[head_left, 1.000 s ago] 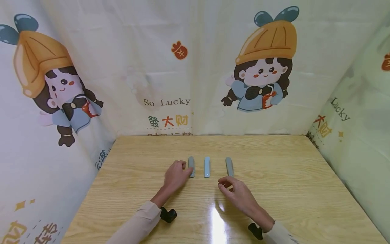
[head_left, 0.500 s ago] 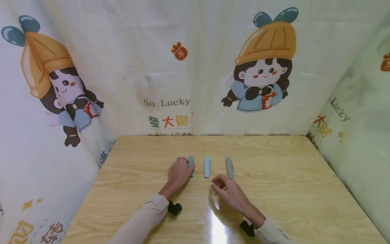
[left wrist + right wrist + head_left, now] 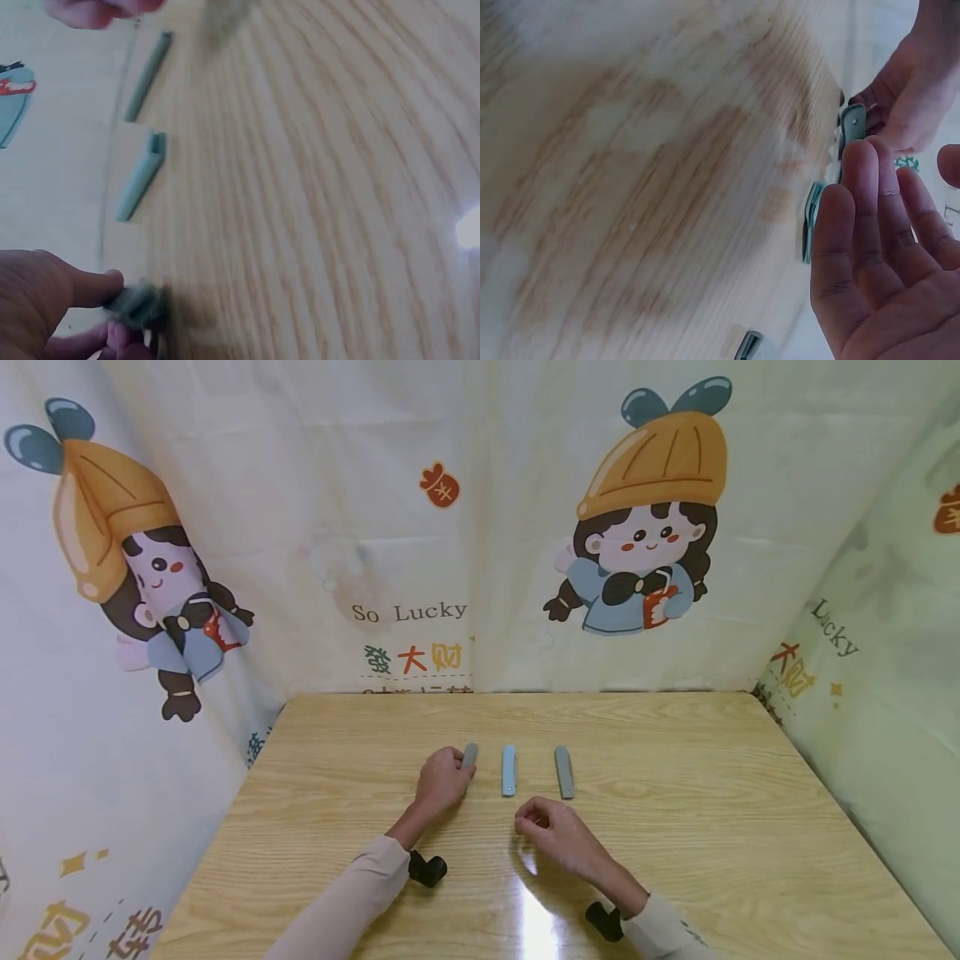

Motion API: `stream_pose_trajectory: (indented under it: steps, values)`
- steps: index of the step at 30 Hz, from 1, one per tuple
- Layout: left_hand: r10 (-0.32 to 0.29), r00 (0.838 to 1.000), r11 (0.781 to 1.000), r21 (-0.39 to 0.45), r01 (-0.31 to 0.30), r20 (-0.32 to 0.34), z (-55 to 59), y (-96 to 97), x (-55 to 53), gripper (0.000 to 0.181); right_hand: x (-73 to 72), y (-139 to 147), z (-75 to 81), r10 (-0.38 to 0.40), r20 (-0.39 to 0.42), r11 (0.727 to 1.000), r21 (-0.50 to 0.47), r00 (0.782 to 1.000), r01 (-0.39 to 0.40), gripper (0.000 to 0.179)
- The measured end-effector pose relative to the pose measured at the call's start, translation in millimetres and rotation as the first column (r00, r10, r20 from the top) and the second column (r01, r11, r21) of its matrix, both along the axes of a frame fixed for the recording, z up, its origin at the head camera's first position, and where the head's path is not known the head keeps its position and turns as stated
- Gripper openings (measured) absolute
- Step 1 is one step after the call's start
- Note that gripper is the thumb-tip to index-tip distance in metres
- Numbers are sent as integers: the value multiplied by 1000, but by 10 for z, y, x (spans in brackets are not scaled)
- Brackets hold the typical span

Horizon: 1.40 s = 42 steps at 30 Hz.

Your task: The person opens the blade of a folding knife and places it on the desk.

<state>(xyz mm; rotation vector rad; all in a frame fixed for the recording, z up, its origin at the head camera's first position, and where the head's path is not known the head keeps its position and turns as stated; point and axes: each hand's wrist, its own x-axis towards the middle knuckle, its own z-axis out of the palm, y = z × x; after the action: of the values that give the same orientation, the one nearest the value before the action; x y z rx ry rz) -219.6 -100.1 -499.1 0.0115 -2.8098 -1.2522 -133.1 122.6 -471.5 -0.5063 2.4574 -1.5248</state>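
Observation:
My left hand (image 3: pixel 441 781) pinches a slim grey folding knife (image 3: pixel 469 753) between thumb and fingers at the left of the row. In the left wrist view this knife (image 3: pixel 139 306) is blurred; the right wrist view shows a rivet at its end (image 3: pixel 854 120). A light blue folding knife (image 3: pixel 509 770) lies just right of it, and a second grey folding knife (image 3: pixel 565 772) lies farther right. My right hand (image 3: pixel 558 835) hovers in front of these two, fingers loosely bent and holding nothing.
The knives lie on a wood-grain table (image 3: pixel 675 827) with a bright reflection near its front. A printed cloth (image 3: pixel 510 527) hangs behind the table and along both sides. Black wrist cameras sit under both wrists, the left one (image 3: pixel 427 869) close over the tabletop.
My left hand has moved from touching beside the left grey knife to gripping it, and the knife has tilted slightly. My right hand has drifted left, away from the right grey knife.

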Motion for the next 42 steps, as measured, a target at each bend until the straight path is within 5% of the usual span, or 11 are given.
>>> stream_pose_trajectory:
  steps: [4,11,19,25,37,42]
  values:
    - [-17,997,994,111,9,69,9,-24,23,23,-21,-1,-8,-1,24,1000,-31,1000,1,23]
    - [-1,997,974,226,-16,74,49,-42,58,23,-79,2,-33,-8,62,996,-83,998,13,25]
    - [-77,970,906,421,-28,230,106,-14,129,25,-119,-33,-40,-57,79,987,-146,995,68,24]
    - [-103,967,885,466,-18,233,109,5,181,24,-152,-56,-59,-97,115,979,-171,989,116,25]
    - [-177,963,896,438,72,203,167,37,306,23,-230,-98,-96,-113,164,969,-200,980,145,30]
    - [-194,949,880,472,57,248,171,66,342,26,-216,-121,-100,-109,211,956,-246,971,161,34]
